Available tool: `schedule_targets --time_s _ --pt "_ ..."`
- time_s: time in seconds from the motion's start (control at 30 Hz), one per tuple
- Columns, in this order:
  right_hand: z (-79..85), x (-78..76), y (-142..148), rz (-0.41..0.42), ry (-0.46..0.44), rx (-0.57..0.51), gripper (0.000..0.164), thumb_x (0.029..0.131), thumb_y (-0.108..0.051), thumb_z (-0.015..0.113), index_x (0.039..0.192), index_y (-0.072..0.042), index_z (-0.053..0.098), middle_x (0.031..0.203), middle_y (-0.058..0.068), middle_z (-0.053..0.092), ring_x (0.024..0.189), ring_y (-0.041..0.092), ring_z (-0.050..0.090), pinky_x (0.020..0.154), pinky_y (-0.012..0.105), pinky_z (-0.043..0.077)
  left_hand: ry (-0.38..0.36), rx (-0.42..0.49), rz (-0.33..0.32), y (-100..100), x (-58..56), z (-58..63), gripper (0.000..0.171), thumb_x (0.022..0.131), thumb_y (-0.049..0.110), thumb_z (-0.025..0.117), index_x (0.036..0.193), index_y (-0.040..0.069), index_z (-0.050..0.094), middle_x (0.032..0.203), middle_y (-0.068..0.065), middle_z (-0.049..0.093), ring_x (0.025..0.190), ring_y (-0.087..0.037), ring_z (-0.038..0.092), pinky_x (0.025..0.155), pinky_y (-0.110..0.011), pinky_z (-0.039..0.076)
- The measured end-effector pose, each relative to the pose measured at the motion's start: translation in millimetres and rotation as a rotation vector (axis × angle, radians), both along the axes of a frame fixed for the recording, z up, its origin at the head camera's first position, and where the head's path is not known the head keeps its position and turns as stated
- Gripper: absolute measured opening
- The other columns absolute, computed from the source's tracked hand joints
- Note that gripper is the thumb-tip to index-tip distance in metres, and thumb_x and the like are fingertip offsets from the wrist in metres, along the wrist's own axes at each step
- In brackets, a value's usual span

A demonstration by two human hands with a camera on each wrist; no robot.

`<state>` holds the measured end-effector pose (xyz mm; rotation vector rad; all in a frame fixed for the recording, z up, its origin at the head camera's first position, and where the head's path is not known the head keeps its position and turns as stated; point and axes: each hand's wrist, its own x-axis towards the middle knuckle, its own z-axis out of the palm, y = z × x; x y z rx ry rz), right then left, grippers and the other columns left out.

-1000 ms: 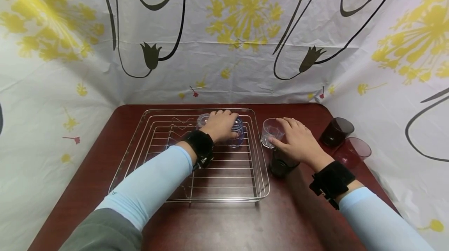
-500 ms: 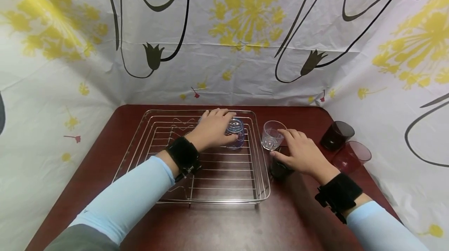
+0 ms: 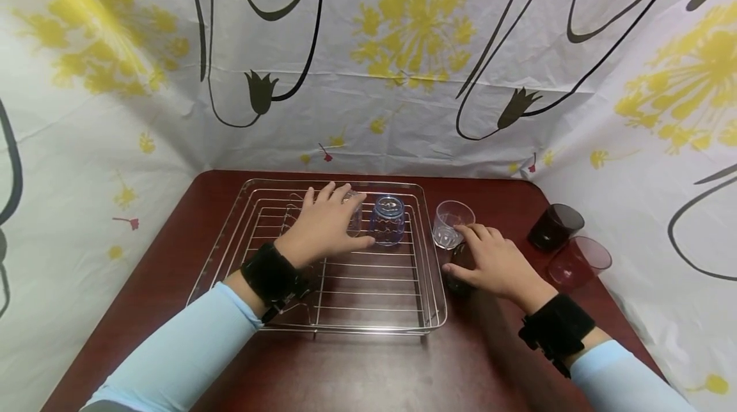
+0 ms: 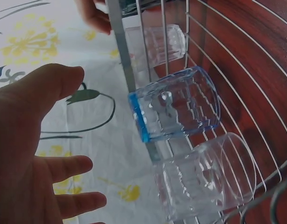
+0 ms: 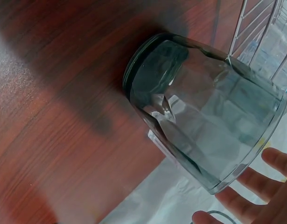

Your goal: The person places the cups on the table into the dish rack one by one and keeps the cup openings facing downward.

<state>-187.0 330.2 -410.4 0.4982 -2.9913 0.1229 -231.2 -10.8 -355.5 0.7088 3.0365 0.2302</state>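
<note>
Head view: right hand (image 3: 499, 265) partly hides dark green glass (image 3: 464, 256).

The left hand (image 3: 319, 228) has drawn back leftward over the wire rack (image 3: 380, 332), its fingers now more spread. The blue tumbler (image 3: 388, 220), partly covered a second ago, now shows whole; beside it, more of the clear tumbler (image 3: 355, 221) shows past the fingers. The right hand (image 3: 498, 265) has moved from the clear glass (image 3: 446, 233) nearer the person, over the dark green tumbler (image 5: 199, 112), uncovering more of that clear glass.
</note>
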Motion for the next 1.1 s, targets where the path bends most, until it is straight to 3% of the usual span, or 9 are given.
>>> schedule_targets --time_s 0.27,0.6,0.8,1.1 --pt "-5.1 3.9 -4 0.019 -0.025 0.034 0.094 0.083 -0.074 0.061 0.150 -0.012 0.044 0.144 0.019 0.049 0.128 0.045 0.047 0.091 0.065 0.047 0.018 0.028 0.044 -18 10.4 2.9 0.095 0.080 0.077 0.060 0.157 0.027 0.034 0.163 -0.009 0.030 0.151 -0.038 0.021 0.117 -0.070 0.014" --pt "-11.1 5.6 -5 0.048 -0.066 0.021 0.089 0.081 -0.061 0.073 0.149 -0.010 0.045 0.142 0.021 0.049 0.126 0.044 0.049 0.089 0.059 0.052 0.029 0.064 0.075 -30 17.7 -2.8 0.098 0.080 0.075 0.062 0.159 0.026 0.030 0.163 -0.011 0.029 0.150 -0.039 0.023 0.118 -0.068 0.015" --pt "-12.6 6.5 -3 0.076 -0.088 -0.012 0.086 0.079 -0.048 0.079 0.147 -0.006 0.046 0.135 0.023 0.052 0.119 0.044 0.053 0.094 0.058 0.048 0.029 0.087 0.079 -32 18.5 -6.6 0.100 0.080 0.076 0.062 0.160 0.027 0.027 0.163 -0.011 0.029 0.150 -0.039 0.024 0.118 -0.067 0.015" --pt "-10.6 6.2 -1 0.055 -0.124 -0.040 0.083 0.080 -0.049 0.079 0.143 -0.003 0.050 0.128 0.022 0.056 0.115 0.039 0.058 0.095 0.057 0.049 0.017 0.098 0.073 -31 19.7 -10.7 0.099 0.080 0.077 0.061 0.159 0.026 0.029 0.164 -0.011 0.028 0.151 -0.038 0.023 0.119 -0.066 0.013"
